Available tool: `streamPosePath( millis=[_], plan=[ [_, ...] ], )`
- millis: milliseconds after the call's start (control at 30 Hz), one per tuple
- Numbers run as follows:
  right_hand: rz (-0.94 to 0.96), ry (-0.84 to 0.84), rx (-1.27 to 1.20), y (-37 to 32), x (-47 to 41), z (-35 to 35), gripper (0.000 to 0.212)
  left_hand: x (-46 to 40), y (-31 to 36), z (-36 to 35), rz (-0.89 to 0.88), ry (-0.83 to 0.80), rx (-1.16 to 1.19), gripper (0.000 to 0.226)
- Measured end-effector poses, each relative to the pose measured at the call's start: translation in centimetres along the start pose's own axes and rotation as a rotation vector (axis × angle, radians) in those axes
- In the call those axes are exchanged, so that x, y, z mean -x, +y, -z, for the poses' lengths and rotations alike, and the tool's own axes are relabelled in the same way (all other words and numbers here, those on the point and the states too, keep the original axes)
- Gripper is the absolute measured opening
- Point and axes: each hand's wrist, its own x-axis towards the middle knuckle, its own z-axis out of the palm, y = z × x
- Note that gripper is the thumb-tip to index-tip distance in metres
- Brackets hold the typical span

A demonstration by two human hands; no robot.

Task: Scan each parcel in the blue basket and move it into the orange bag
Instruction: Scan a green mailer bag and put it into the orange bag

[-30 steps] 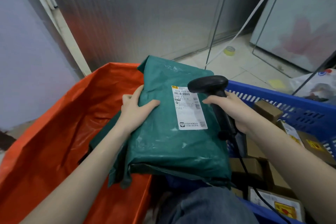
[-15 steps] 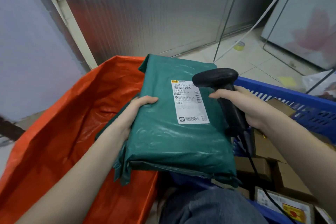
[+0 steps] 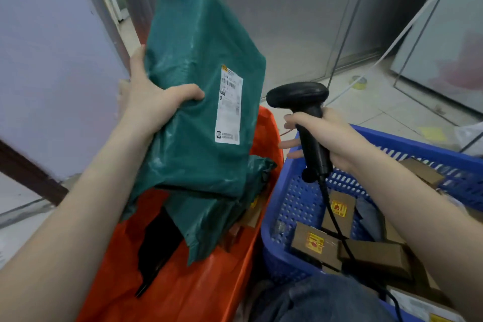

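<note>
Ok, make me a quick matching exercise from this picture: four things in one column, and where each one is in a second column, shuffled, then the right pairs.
Things:
1. green parcel
2. scanner
3. brown boxes
4. roll of tape

Places:
A. inside the blue basket
B. on the floor tiles, far back
C. gripped by the left hand above the orange bag
D. held by the right hand

Pairs: 1-C, 2-D, 3-A, 4-B
</note>
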Motion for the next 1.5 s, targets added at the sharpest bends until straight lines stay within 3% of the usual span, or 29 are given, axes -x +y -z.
streamPosePath(
  millis=[67,133,267,467,600,800,1000,1067,1233,1500],
  plan=[
    [0.002,-0.043,-0.002,-0.3,0.2,-0.9,0.019,0.5,-0.3,-0.3,-0.089,0.124,-0.407,0.113],
    [0.011,-0.053,0.037,-0.1,0.3,-1.7,0.017,1.2,-1.5,-1.1,-0.177,0.189,-0.668,0.113],
    [-0.015,-0.042,0.066,1.7,-0.4,-2.9,0.021,2.2,-6.9,-3.0,-0.244,0.191,-0.865,0.117],
    [-0.126,-0.053,0.014,5.3,-2.4,-3.8,0.016,4.5,-14.7,-7.4,-0.285,0.046,-1.020,0.123],
    [-0.204,-0.069,-0.014,7.7,-4.0,-3.9,0.020,4.4,-16.7,-10.0,-0.338,0.033,-1.077,0.122],
    [-0.305,-0.026,-0.117,11.1,-5.5,-4.0,0.024,2.5,-20.1,-12.5,-0.272,-0.027,-1.177,0.117],
    [-0.299,-0.020,-0.119,11.9,-5.4,-3.0,0.024,2.4,-22.8,-13.3,-0.223,-0.114,-1.130,0.081],
    [-0.300,-0.012,-0.116,11.9,-5.4,-2.5,0.026,2.1,-22.7,-13.2,-0.175,-0.150,-1.113,0.079],
    [-0.267,0.030,-0.117,10.8,-4.2,-1.0,0.026,2.4,-20.0,-12.7,-0.197,-0.187,-1.086,0.084],
    [-0.161,0.138,-0.032,7.1,1.2,4.0,0.016,4.4,-9.0,-14.2,-0.354,-0.185,-0.885,0.085]
  ],
)
